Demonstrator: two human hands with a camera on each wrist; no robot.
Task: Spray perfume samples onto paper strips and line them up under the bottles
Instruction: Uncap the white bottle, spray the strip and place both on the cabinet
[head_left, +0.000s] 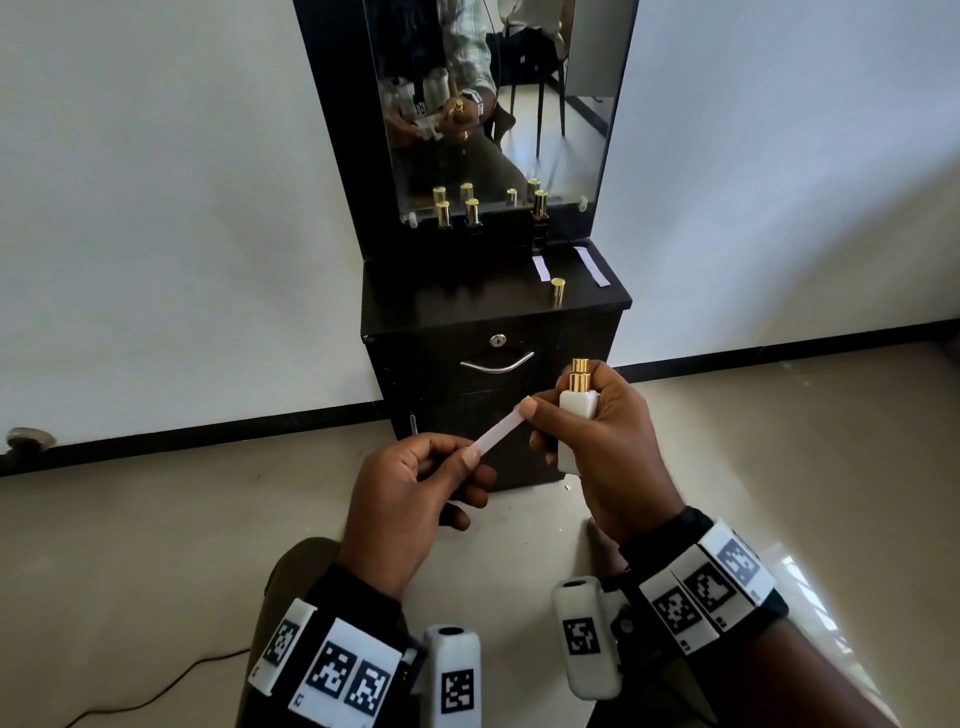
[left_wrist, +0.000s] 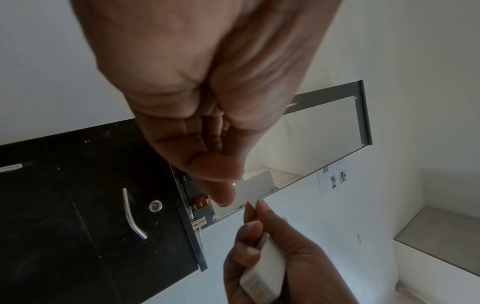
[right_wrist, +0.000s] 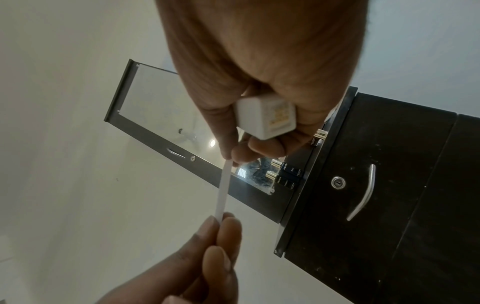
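Note:
My right hand (head_left: 597, 431) grips a white perfume bottle (head_left: 577, 408) with a bare gold sprayer (head_left: 580, 375), upright in front of the cabinet. My left hand (head_left: 415, 483) pinches one end of a white paper strip (head_left: 498, 433) between thumb and forefinger. The strip's far end touches my right thumb tip beside the bottle. The bottle's base (right_wrist: 266, 117) and the strip (right_wrist: 224, 189) show in the right wrist view. The left wrist view shows the strip (left_wrist: 246, 191) and bottle (left_wrist: 265, 269). On the cabinet top lie two strips (head_left: 541, 267) (head_left: 591, 266).
A black cabinet (head_left: 441, 306) with a mirror (head_left: 488, 104) stands against the white wall. Three dark bottles with gold caps (head_left: 443, 214) (head_left: 472, 212) (head_left: 540, 215) line its back. A loose gold cap (head_left: 557, 292) stands near the front right. A drawer handle (head_left: 496, 364) sits below.

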